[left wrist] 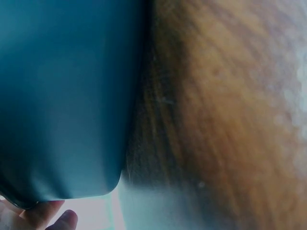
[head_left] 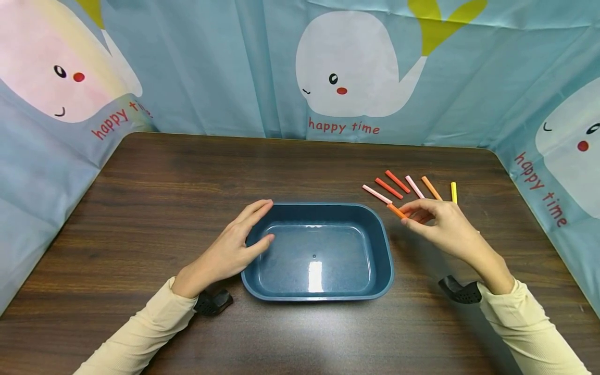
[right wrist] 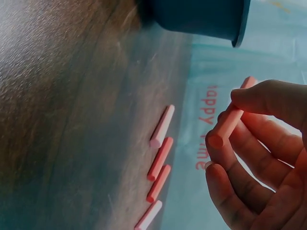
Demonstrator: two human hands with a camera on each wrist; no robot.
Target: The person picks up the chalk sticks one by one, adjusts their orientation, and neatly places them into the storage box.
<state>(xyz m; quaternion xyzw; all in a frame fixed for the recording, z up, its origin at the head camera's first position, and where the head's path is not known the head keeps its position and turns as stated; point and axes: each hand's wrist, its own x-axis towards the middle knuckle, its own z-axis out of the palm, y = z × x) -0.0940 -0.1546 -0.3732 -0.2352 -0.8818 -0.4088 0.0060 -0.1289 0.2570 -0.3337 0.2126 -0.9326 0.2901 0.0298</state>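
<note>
Our right hand (head_left: 442, 224) pinches 1 orange stick (head_left: 396, 210); our left hand (head_left: 234, 245), fingers apart, overhangs the tub (head_left: 319, 299) (6 sticks (head_left: 388, 188) toward the table's (head_left: 187, 172) far-right corner).

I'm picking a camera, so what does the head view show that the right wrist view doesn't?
Only the head view: the left grip, loose orange stick, yellow stick and the floor inside the blue bin.
Only the right wrist view: the bin's outer wall and the camera-facing end of the held orange stick.
Both: the right grip pinching that stick, two red sticks, two pink sticks and the table.
</note>
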